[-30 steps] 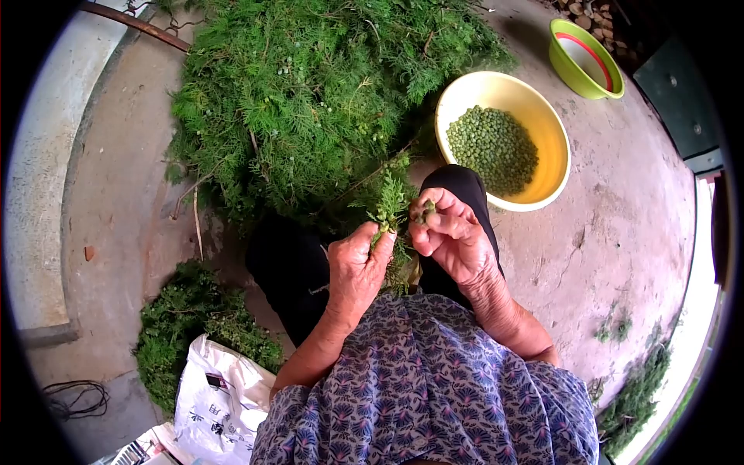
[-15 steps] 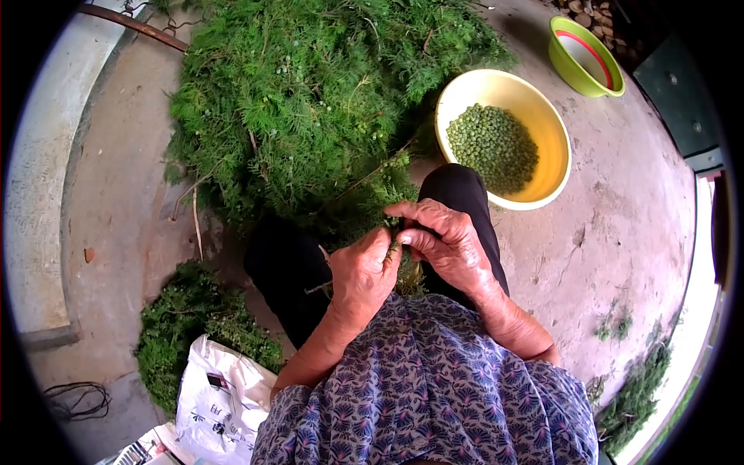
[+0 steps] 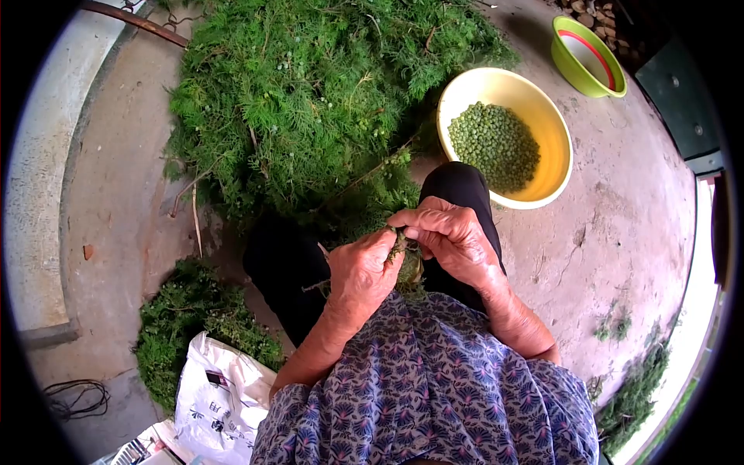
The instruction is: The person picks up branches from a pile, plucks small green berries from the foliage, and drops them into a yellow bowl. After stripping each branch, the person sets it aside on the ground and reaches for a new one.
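Above my lap, my left hand (image 3: 363, 267) is closed around a small evergreen sprig (image 3: 398, 246), whose leafy end shows between thumb and fingers. My right hand (image 3: 456, 239) pinches at the sprig's upper end with thumb and index finger, touching the left fingertips. What lies right inside that pinch is mostly hidden. Just beyond my hands spreads a large heap of cut evergreen branches (image 3: 302, 116) dotted with small pale green cones. A yellow basin (image 3: 552, 182) past my right knee holds many round green cones (image 3: 496, 147).
Farther off at right sits a lime-green basin (image 3: 577, 74) with a red-rimmed one inside. At lower left, a smaller evergreen pile (image 3: 182, 333) lies against a white printed sack (image 3: 213, 403). A coiled black cable (image 3: 77, 399) rests on the concrete floor.
My right hand has shifted slightly right and its fingers have curled closer over the sprig's tip. More of the sprig shows between the hands. The basin and heap look unchanged.
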The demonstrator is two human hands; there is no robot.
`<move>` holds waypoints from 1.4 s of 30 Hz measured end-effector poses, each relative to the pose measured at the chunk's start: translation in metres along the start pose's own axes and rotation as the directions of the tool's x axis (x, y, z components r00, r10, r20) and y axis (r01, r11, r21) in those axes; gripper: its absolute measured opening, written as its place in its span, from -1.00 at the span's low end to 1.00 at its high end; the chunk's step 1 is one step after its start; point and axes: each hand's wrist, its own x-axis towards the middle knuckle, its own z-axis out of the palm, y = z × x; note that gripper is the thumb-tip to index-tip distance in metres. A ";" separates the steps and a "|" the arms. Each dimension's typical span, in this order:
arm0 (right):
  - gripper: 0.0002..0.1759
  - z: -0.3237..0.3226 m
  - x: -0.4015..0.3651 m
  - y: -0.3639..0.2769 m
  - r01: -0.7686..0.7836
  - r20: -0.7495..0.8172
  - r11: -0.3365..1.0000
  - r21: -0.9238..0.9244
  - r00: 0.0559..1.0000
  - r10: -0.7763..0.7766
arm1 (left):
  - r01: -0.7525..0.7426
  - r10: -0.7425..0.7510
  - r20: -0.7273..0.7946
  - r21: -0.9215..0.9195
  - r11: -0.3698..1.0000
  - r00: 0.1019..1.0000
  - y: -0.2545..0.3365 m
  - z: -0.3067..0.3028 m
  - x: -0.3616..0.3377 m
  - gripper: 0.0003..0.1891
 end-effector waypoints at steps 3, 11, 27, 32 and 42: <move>-0.70 -0.001 0.001 -0.003 -0.058 0.014 0.997 0.051 0.998 0.057 | 0.022 -0.022 0.013 -0.045 0.999 1.000 0.002 0.000 0.000 -0.84; -0.93 0.007 -0.004 0.002 -0.321 0.047 0.770 0.551 0.933 0.356 | 0.078 -0.077 0.010 -0.137 0.987 0.997 0.003 -0.006 0.004 -0.86; -0.85 0.011 -0.007 -0.010 -0.224 -0.134 0.844 0.488 0.936 0.326 | 0.106 -0.111 -0.040 -0.126 0.986 0.993 0.003 -0.004 0.005 -0.84; -0.84 -0.003 -0.009 -0.009 -0.073 -0.183 0.811 0.580 0.959 0.217 | 0.103 -0.105 -0.056 -0.043 0.994 0.993 0.002 -0.003 0.005 -0.83; -0.78 0.010 -0.003 -0.003 0.116 -0.123 0.990 -0.085 0.984 -0.126 | 0.033 -0.034 -0.053 -0.015 0.999 0.998 0.002 0.001 0.002 -0.85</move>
